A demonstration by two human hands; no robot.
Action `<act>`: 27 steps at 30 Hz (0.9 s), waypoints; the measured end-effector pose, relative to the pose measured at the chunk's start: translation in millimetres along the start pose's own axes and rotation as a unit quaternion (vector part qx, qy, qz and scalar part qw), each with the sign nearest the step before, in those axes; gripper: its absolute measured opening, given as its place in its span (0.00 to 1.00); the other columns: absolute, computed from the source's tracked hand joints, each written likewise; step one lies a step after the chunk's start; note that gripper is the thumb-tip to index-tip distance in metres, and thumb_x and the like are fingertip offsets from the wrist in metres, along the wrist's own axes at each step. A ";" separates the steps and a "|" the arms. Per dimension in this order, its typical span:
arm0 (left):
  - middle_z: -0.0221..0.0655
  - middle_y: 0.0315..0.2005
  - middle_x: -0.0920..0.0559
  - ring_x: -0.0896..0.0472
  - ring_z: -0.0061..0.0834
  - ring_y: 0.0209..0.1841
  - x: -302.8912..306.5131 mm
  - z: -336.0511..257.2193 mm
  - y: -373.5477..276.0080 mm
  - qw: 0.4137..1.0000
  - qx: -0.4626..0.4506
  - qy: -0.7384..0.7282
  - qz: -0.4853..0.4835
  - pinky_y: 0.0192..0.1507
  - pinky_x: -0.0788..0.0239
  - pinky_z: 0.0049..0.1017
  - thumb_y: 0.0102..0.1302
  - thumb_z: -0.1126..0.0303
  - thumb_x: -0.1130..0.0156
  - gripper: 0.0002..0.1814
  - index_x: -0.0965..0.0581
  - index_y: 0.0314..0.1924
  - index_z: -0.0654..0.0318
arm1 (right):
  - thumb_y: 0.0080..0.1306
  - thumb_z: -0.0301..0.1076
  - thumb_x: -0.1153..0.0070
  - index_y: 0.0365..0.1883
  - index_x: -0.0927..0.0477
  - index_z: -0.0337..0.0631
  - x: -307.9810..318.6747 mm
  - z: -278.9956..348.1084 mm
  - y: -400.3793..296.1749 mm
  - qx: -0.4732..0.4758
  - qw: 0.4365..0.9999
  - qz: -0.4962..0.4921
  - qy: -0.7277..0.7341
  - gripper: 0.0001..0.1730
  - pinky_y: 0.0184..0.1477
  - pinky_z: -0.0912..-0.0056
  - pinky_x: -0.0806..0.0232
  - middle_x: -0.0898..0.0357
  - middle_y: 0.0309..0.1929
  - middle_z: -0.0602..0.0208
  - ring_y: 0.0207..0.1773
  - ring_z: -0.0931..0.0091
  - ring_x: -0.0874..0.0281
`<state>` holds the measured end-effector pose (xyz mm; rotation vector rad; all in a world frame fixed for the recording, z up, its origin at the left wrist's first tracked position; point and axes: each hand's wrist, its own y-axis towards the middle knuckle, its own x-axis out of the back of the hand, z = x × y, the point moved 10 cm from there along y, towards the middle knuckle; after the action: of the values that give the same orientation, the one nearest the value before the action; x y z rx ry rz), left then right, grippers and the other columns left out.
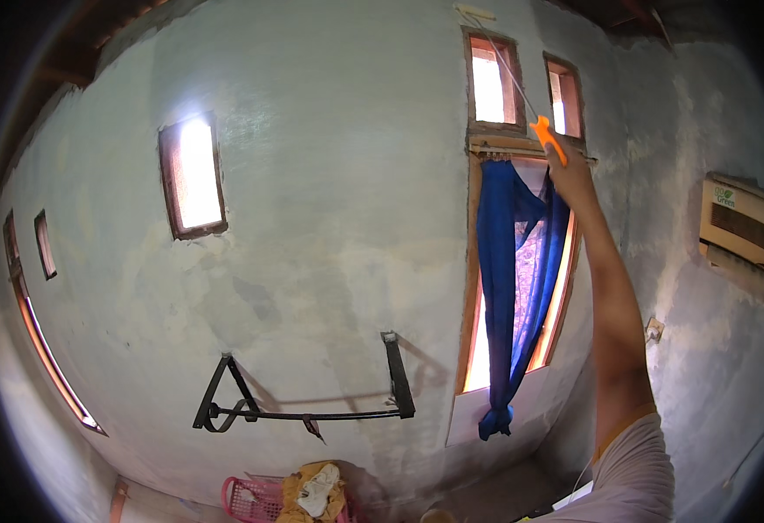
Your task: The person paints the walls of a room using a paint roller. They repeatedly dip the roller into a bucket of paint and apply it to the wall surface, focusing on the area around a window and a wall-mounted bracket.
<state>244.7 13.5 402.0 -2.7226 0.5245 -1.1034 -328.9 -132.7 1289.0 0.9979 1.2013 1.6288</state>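
Observation:
My right hand [570, 171], raised on an outstretched arm, grips the orange handle [547, 138] of a paint roller. A thin metal rod runs from the handle up and left to the pale roller sleeve [477, 12], which lies against the wall [329, 150] above a small wood-framed window [494, 78]. The wall has a patchy pale green-grey coat with darker bare areas. Behind my right hand, a knotted blue curtain [503, 274] hangs from a rod in front of a tall window. My left hand is out of view.
A black metal wall bar [329, 415] juts from the lower wall. Below it stands a pink plastic basket [251, 500] with cloths [316, 490] on it. An air conditioner [742, 225] and a power socket [654, 330] are on the right wall. Another small window [192, 176] is at left.

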 end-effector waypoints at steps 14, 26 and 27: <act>0.49 0.46 0.16 0.18 0.43 0.49 -14.1 25.9 43.3 0.999 -0.022 0.017 -0.017 0.53 0.28 0.37 0.73 0.52 0.44 0.23 0.17 0.53 0.63 | 0.75 0.51 0.51 0.71 0.30 0.50 -0.6 -3.1 42.8 -0.023 0.995 0.092 -0.009 0.29 0.56 0.55 0.29 0.16 0.49 0.48 0.54 0.54 0.18; 0.48 0.41 0.15 0.17 0.41 0.45 -20.4 20.3 74.9 0.998 -0.034 0.035 -0.037 0.49 0.27 0.36 0.72 0.52 0.44 0.23 0.17 0.50 0.64 | 0.75 0.50 0.51 0.72 0.31 0.56 19.5 3.3 88.3 0.011 0.996 0.085 -0.022 0.29 0.50 0.59 0.27 0.15 0.43 0.51 0.44 0.58 0.16; 0.48 0.41 0.15 0.16 0.41 0.44 -20.5 17.5 78.4 0.998 -0.037 0.039 -0.036 0.49 0.27 0.36 0.72 0.52 0.44 0.23 0.17 0.50 0.64 | 0.75 0.50 0.52 0.72 0.31 0.56 24.5 6.1 106.8 0.012 0.996 0.082 -0.014 0.29 0.45 0.59 0.27 0.15 0.40 0.52 0.39 0.60 0.15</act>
<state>222.8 -51.2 354.9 -2.7926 0.4908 -1.2363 -349.4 -126.1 1396.6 1.1576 1.1469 1.7247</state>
